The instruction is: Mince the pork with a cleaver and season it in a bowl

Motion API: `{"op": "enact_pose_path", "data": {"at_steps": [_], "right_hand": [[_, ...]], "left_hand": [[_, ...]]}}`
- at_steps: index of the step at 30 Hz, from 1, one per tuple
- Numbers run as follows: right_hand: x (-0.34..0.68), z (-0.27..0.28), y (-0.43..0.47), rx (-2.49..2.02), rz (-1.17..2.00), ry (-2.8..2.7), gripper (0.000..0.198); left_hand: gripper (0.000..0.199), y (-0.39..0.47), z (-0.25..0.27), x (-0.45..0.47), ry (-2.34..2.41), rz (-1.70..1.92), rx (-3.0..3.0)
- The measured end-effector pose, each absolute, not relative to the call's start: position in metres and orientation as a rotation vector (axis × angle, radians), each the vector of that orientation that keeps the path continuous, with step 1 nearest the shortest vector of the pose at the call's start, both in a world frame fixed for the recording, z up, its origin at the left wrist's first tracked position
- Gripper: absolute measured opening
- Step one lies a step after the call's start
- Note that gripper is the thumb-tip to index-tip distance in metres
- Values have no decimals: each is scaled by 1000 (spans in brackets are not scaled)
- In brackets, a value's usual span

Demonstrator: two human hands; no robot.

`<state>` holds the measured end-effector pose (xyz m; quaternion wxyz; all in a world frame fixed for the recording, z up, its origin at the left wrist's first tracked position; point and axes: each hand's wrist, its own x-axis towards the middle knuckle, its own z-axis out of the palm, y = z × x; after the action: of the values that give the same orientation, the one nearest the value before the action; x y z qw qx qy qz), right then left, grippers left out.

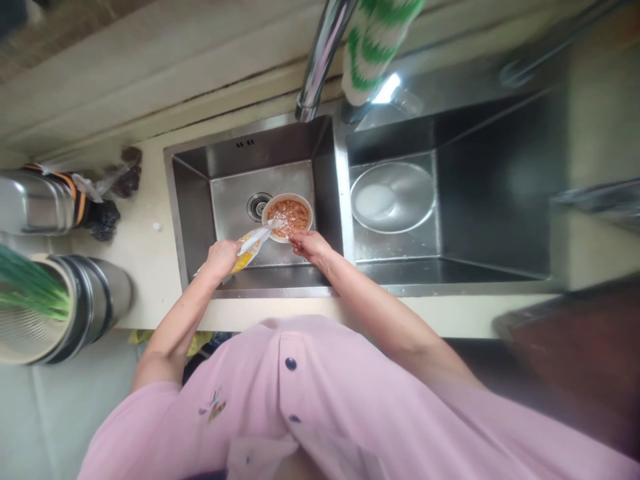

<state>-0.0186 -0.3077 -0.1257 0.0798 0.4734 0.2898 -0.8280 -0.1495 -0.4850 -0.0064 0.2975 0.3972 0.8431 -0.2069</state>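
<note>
A round, pale-rimmed bowl (311, 212) stands in the left sink basin, beside the drain. In it lies reddish-brown minced food (295, 212) with white powder scattered over the top. My left hand (223, 259) is closed around a yellow and white plastic packet (250, 250), tilted so that its narrow mouth hangs over the bowl's near left edge. At the near right rim is my right hand (311, 245), its fingers curled together against the bowl; the fingertips are partly hidden.
The sink's right basin (490, 200) holds a shallow metal bowl (420, 200). Above the divider hang a chrome faucet (320, 63) and a green-white cloth (373, 50). At left are green onions (37, 283) in a basket (30, 337) and a metal container (37, 200).
</note>
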Motion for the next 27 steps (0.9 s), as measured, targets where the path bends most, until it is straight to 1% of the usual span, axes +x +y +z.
{"op": "enact_pose_path", "data": {"at_steps": [3,6,10,13,21,27], "right_hand": [[-18,-125,-307,1417,-2480,863,18],[-17,-126,-306,1423,-2483,860,20],[-14,-130,-307,1429,-2483,843,21],[-21,-135,-314,1451,-2481,799,22],[-68,-149,-337,1398,-2585,486,21],[-73,-156,-337,1319,-2706,305,22]], "left_hand": [[36,-486,-4,-150,2269,-529,1071],[34,-486,-5,-151,2263,-535,1051],[37,-486,-7,-152,2265,-557,1027],[34,-487,-6,-152,2276,-526,1048],[33,-486,-4,-149,2279,-525,1079],[36,-484,7,-143,2231,-535,1157]]}}
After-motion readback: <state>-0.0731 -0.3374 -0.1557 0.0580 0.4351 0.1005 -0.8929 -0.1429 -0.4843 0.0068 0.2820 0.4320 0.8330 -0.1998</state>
